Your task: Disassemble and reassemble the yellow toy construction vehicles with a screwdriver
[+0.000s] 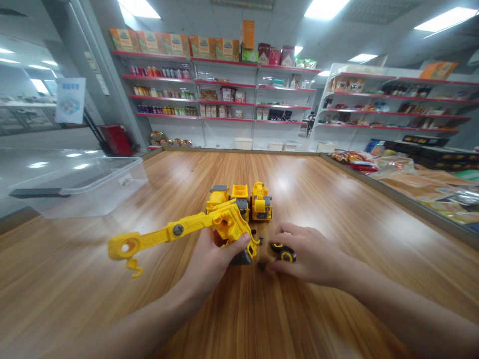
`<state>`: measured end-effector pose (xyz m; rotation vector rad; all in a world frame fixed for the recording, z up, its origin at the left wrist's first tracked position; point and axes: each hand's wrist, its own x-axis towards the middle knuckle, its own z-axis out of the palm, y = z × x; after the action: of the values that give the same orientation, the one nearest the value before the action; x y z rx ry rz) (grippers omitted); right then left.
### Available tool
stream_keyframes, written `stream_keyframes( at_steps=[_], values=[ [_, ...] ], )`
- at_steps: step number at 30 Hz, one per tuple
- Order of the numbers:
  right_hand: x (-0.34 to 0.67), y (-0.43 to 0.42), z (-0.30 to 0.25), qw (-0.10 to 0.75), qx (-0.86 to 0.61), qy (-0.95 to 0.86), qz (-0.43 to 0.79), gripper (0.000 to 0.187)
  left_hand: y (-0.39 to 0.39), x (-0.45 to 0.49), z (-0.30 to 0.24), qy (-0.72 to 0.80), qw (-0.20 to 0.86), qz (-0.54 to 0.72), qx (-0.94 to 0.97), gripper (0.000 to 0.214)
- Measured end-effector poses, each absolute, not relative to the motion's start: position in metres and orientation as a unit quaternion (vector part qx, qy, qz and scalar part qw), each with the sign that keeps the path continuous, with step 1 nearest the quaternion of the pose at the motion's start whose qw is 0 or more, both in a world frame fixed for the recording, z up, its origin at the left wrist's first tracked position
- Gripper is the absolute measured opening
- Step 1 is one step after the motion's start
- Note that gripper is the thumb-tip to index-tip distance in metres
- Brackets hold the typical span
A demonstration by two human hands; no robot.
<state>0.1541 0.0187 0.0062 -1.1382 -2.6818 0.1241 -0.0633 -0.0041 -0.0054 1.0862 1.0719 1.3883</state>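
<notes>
At left we see a clear plastic bin on the wooden tabletop. Our left hand fingers clasp a yellow plastic toy crane, boom pointing left, above the tabletop; our right hand fingers pinch a black-and-yellow wheel.

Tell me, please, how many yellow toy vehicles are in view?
4: a crane in the left hand, three side by side behind it: left vehicle, middle vehicle, right vehicle. Others may be hidden.

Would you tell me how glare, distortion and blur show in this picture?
Head view: ceiling lights leave glare streaks on the table; the wide lens bows the shelves; the crane in the left hand and the wheel in the right hand look sharp; packets at the right edge smear.
</notes>
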Motion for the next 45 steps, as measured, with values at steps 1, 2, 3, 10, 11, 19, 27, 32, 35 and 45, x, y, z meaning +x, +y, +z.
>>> stream_keyframes(
  at_steps=[1, 2, 3, 10, 11, 19, 27, 32, 35, 45],
  values=[
    [0.15, 0.017, 0.003, 0.111, -0.37, -0.921, 0.048, 0.027, -0.004, -0.063, -0.005, 0.445, 0.513, 0.578, 0.454, 0.045],
    [0.146, 0.015, 0.0, 0.105, -0.353, -0.928, 0.052, 0.024, -0.004, -0.063, -0.005, 0.446, 0.51, 0.577, 0.456, 0.043],
    [0.142, 0.014, -0.004, 0.096, -0.339, -0.935, 0.051, 0.022, -0.004, -0.063, -0.005, 0.448, 0.507, 0.576, 0.459, 0.042],
    [0.141, 0.018, -0.002, 0.095, -0.317, -0.942, 0.054, 0.019, -0.003, -0.064, -0.006, 0.455, 0.496, 0.576, 0.464, 0.04],
    [0.146, 0.021, 0.003, 0.111, -0.321, -0.938, 0.066, 0.018, -0.003, -0.064, -0.006, 0.457, 0.496, 0.576, 0.463, 0.041],
    [0.181, 0.038, 0.028, 0.074, -0.369, -0.916, 0.138, 0.02, -0.006, -0.064, -0.005, 0.457, 0.51, 0.566, 0.459, 0.041],
    [0.196, 0.043, 0.033, 0.017, -0.416, -0.902, 0.113, 0.033, -0.005, -0.065, -0.005, 0.457, 0.503, 0.57, 0.462, 0.041],
    [0.199, 0.05, 0.024, 0.02, -0.424, -0.9, 0.099, 0.026, -0.005, -0.066, -0.005, 0.452, 0.509, 0.568, 0.462, 0.043],
    [0.192, 0.05, 0.016, 0.088, -0.437, -0.893, 0.059, 0.023, -0.005, -0.065, -0.004, 0.454, 0.507, 0.569, 0.461, 0.042],
    [0.131, 0.035, -0.003, 0.121, -0.464, -0.875, -0.065, 0.024, -0.006, -0.064, -0.008, 0.445, 0.53, 0.575, 0.437, 0.046]
  ],
)
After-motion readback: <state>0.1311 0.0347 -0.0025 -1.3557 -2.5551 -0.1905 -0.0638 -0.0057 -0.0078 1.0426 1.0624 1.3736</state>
